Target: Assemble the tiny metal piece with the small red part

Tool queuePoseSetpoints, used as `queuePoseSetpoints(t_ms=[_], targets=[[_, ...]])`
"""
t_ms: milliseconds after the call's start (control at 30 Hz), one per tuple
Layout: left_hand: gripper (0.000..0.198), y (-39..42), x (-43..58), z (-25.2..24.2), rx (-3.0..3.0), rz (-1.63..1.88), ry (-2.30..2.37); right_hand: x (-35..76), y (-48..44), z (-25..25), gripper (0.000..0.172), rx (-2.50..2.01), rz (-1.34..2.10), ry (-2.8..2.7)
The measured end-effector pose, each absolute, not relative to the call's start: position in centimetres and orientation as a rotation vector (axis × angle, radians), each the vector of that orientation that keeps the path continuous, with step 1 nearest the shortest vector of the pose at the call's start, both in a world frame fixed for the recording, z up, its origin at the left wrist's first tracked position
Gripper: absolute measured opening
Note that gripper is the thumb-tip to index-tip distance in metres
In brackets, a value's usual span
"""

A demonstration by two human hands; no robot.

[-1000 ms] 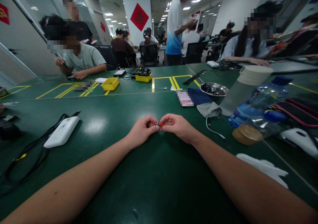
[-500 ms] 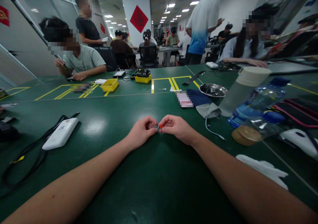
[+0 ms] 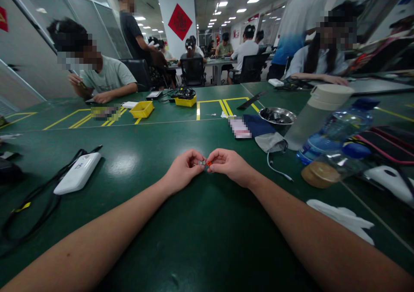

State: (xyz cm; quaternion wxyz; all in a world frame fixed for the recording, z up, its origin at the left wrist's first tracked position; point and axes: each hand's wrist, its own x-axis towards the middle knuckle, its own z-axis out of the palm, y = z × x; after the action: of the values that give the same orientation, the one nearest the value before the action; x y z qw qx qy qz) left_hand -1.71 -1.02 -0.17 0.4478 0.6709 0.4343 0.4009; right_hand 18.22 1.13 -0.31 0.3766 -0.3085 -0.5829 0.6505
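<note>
Over the middle of the green table [image 3: 194,223], my two hands meet with their fingertips close together. My left hand [image 3: 185,167] is closed in a pinch on a small silvery metal piece [image 3: 202,163]; its exact kind is too small to make out. Between the thumb and fingers of my right hand [image 3: 228,164] sits a small orange piece [image 3: 209,164], right beside the metal one. Whether the two pieces touch or are joined, I cannot tell. Fingers partly hide both.
Left lies a white power bank [image 3: 77,174] with black cables. Right are a dark blue pouch [image 3: 258,126], a steel bowl [image 3: 277,115], a large bottle [image 3: 318,115], plastic bottles [image 3: 336,130] and white gloves [image 3: 339,218]. Yellow trays [image 3: 142,110] stand farther back, with co-workers beyond.
My hands stay in nearly the same place, and the silvery piece shows a little more between the fingertips. Behind the table, two standing people have moved to the right.
</note>
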Motion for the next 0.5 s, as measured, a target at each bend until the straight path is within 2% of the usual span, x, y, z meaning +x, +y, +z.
queuePoseSetpoints(t_ms=[233, 500], targets=[[0.015, -0.93, -1.68, -0.24, 1.739, 0.964, 1.126, 18.27, 1.23, -0.43, 0.02, -0.806, 1.624, -1.512], [0.025, -1.33, -1.76, 0.4, 1.782, 0.925, 1.218, 18.36, 1.24, -0.38, 0.023, -0.823, 1.565, -1.524]])
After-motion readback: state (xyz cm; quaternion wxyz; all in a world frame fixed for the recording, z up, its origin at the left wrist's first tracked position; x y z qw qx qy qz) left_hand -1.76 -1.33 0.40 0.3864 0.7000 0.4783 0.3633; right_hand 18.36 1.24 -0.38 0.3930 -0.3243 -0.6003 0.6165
